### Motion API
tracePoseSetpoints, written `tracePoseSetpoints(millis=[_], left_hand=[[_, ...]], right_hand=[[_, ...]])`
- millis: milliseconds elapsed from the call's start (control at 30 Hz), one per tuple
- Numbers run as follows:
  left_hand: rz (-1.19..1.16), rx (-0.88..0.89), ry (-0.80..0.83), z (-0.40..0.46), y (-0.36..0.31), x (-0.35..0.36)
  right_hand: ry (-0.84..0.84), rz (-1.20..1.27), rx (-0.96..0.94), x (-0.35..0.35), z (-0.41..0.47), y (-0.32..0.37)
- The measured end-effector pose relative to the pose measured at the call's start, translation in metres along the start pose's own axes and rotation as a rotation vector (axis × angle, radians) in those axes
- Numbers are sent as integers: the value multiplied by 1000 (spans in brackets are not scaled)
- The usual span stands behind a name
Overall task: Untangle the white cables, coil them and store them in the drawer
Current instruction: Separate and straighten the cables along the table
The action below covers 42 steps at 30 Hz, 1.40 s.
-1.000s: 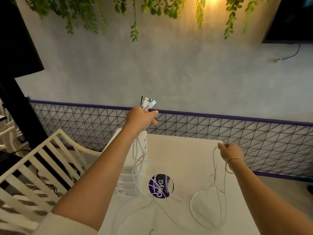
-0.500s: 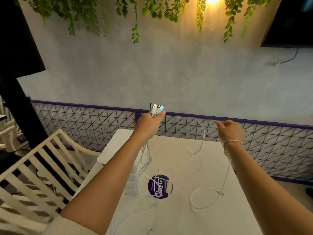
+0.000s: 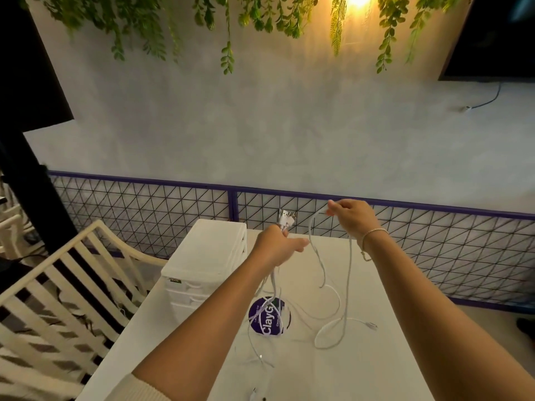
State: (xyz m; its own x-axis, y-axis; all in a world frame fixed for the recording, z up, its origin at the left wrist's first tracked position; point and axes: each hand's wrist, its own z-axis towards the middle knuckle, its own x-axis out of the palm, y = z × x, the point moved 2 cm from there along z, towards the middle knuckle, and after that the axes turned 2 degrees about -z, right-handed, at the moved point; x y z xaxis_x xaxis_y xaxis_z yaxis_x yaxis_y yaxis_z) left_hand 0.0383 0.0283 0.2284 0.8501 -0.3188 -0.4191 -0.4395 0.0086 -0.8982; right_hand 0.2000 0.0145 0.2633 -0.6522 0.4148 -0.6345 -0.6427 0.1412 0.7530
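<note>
My left hand [image 3: 276, 246] is raised over the white table [image 3: 376, 369] and grips a bunch of white cables [image 3: 272, 287] just below their USB plugs [image 3: 286, 217], which stick up above the fist. The strands hang down and trail across the table. My right hand [image 3: 351, 217] is held higher to the right and pinches a single white cable [image 3: 346, 290]. That cable drops in a long loop [image 3: 327, 334] onto the table. A white plastic drawer unit [image 3: 204, 260] stands at the table's far left corner, drawers shut.
A round purple sticker [image 3: 267, 315] marks the table's middle under the strands. A white slatted chair [image 3: 58, 287] stands left of the table. A black wire-mesh fence [image 3: 434, 250] with a purple rail runs behind, below a grey wall.
My left hand has dropped lower and moved right with the bunch. My right hand has risen and drawn one cable up out of the tangle, closer to the left hand. The view has tilted down.
</note>
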Motion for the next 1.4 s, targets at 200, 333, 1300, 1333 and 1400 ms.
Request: tracePoseSetpoints(millis=[200, 333, 1300, 1333, 1400], left_hand=[[18, -54, -53, 7, 6, 13], [52, -26, -88, 8, 3, 18], [148, -99, -484, 21, 41, -46], [116, -96, -501, 21, 39, -48], [53, -90, -555, 22, 32, -53]], right_hand=[[-25, 68, 4, 0, -4, 1], [101, 251, -24, 1, -11, 6], [-469, 157, 568, -34, 7, -143], [-463, 160, 615, -33, 6, -148], [-456, 109, 667, -33, 3, -158]])
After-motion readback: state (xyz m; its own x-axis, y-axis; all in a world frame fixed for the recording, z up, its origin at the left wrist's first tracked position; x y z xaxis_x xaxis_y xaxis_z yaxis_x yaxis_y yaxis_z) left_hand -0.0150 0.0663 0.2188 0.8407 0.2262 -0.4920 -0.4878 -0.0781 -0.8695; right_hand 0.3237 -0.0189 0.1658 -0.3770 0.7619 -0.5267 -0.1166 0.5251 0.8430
